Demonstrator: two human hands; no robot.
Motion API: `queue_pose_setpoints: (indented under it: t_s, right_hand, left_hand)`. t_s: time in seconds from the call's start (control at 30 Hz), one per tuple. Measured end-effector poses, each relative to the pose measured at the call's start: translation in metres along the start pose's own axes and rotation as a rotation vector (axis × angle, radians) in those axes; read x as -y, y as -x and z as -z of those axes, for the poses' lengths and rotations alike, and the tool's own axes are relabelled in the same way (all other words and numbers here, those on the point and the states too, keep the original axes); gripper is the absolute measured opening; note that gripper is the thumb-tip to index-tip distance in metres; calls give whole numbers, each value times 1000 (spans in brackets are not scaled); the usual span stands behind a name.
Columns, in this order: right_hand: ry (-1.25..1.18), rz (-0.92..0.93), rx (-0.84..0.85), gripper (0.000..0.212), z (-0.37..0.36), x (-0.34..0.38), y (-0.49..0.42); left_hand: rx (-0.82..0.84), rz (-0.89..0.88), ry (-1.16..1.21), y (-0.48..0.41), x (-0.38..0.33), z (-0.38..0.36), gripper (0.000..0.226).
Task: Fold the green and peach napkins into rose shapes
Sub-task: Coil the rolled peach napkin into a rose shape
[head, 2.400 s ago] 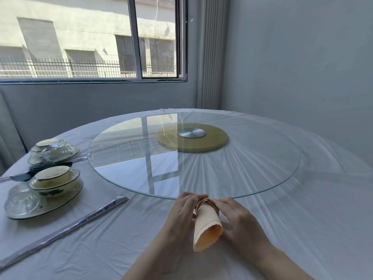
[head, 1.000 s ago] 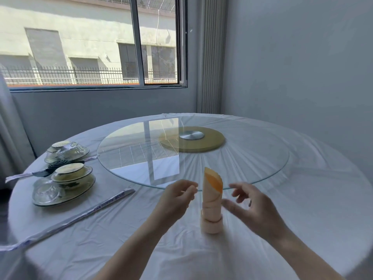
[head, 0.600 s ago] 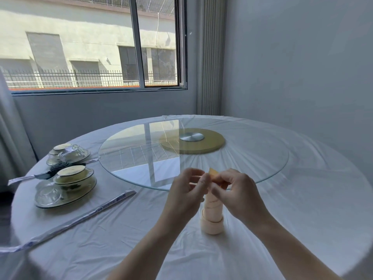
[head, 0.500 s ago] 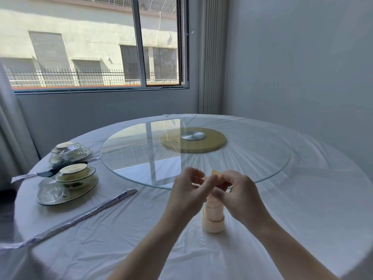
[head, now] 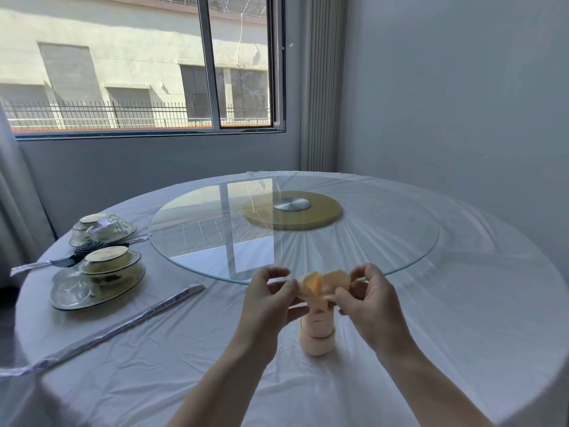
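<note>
Napkin (head: 317,322), peach, rolled into a tight column, is standing upright on the tablecloth (head: 462,318) just in front of the near rim of the turntable (head: 184,263). Its foot is sitting on the cloth as a thicker rolled band. Its top is flaring into a few loose petals, showing against the glass rim.

Left hand (head: 271,300) is pinching the left petal between thumb and forefinger, with the other fingers curling loosely behind. Right hand (head: 369,300) is doing the same on the right petal: thumb and forefinger are closing on the cloth edge and the remaining fingers are bending in. The hands are sitting either side of the column's top, apart from each other, with the petals spreading between them. Neither hand is touching the foot of the roll.

The turntable is a round glass sheet. It is resting on a wooden disc (head: 326,215) with a metal hub and is reflecting the window (head: 138,63).

Left of the turntable, two plastic-wrapped dish sets are sitting on the cloth. The nearer set (head: 98,278) is just in front of the farther one (head: 101,231). A wrapped utensil (head: 40,265) is lying at their left side.

In front of the turntable and to the left, a long wrapper (head: 123,325) is lying diagonally. Its far end is pointing toward the glass rim but staying apart from it.

Beyond the turntable, the window is showing a railing and a pale building.
</note>
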State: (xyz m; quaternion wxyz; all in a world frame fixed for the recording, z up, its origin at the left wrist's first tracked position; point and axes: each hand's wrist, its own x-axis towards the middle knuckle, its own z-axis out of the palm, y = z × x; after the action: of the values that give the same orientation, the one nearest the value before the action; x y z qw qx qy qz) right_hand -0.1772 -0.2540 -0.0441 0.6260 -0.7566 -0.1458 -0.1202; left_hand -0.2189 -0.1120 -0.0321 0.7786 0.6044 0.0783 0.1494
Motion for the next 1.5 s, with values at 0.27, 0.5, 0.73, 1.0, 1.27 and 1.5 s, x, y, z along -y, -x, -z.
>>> queue_pose_setpoints:
  t_s: [0.27,0.5,0.73,1.0,1.27,1.5]
  right_hand:
    - [237,371,-81,33,-20,6,5]
    - [199,379,-133,24,-19,-7,6]
    - [188,386,-81,28,-23,-2,6]
    - [-84,209,31,42,-17,-10,5]
    - [21,184,-49,8,-23,-5,4]
    - [134,171,-147,15,-8,-26,9]
  left_hand:
    - [10,-243,-246,2,5,-11,28]
    - [-77,-155,-230,2,14,-9,33]
    - [23,-182,-351,7,16,-19,7]
    - [-14,-180,-325,8,23,-3,37]
    - [14,-349,-526,15,31,-10,35]
    - [14,-338,-526,12,37,7,40]
